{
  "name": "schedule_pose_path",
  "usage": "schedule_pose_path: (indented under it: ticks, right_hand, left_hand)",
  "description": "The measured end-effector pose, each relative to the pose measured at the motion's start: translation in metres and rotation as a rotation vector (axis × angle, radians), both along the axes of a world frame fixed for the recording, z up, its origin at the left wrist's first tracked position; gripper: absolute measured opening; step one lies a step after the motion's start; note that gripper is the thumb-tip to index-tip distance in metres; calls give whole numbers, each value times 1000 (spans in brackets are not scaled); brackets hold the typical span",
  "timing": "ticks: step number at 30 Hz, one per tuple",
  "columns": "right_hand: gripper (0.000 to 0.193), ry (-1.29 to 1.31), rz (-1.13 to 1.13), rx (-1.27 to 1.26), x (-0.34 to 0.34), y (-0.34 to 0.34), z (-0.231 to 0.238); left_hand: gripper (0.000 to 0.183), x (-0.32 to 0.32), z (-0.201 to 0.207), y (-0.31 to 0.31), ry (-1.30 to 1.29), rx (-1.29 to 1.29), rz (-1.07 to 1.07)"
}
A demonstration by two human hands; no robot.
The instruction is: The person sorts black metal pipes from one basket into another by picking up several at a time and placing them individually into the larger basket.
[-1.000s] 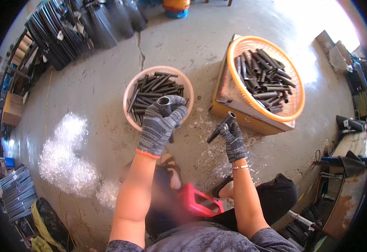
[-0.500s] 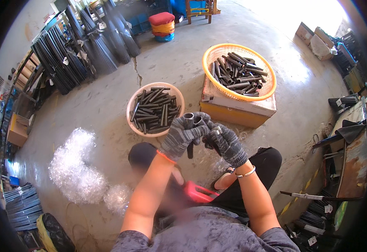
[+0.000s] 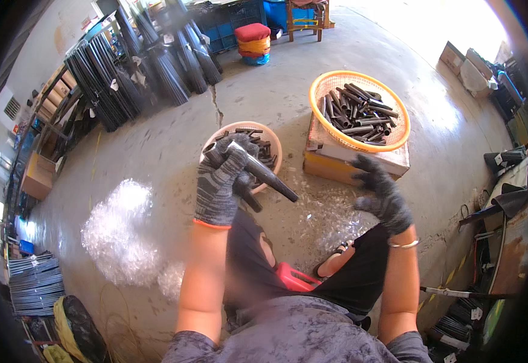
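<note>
In my left hand (image 3: pixel 221 178), gloved in grey knit with an orange cuff, are short black tubes (image 3: pixel 270 177); at least two show, pointing different ways. The left hand is over the near edge of a pale pink basket (image 3: pixel 277 134) with many similar tubes in it, partly hidden by the hand. My right hand (image 3: pixel 380 195), in the same kind of glove, has its fingers spread and nothing in them. It is just in front of a cardboard box (image 3: pixel 336 167), below the orange-rimmed basket (image 3: pixel 404 121) of black tubes standing on that box.
Crumpled clear plastic film (image 3: pixel 122 236) lies on the floor to the left. Bundles of long black rods (image 3: pixel 103 85) lean at the back left. A round stool with a red top (image 3: pixel 253 33) stands farther back. Between my legs is a red plastic object (image 3: pixel 294 278).
My hands, earlier together around the tubes, are now apart. The left has moved left with the tubes; the right has moved right and opened. The whole view has shifted slightly.
</note>
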State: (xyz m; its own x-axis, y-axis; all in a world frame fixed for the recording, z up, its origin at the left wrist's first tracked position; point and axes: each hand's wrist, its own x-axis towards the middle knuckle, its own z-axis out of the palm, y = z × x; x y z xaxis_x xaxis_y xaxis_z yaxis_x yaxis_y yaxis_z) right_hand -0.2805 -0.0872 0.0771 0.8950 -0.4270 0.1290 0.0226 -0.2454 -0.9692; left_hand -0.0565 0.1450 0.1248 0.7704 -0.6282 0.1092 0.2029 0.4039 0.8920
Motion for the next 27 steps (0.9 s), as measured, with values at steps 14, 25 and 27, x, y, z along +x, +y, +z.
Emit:
schedule_pose_path:
  ticks: [14,25,27]
  right_hand:
    - [40,-21,527,306,78,97,-46]
    - [24,384,-687,-579,-191,-246,-172]
    - [26,925,-521,-632,-182,-233,-179]
  left_hand:
    - [24,4,-19,11,256,-249,13]
    - [25,93,-37,70,239,-503,325]
    - [25,89,-35,81,168,-442,364]
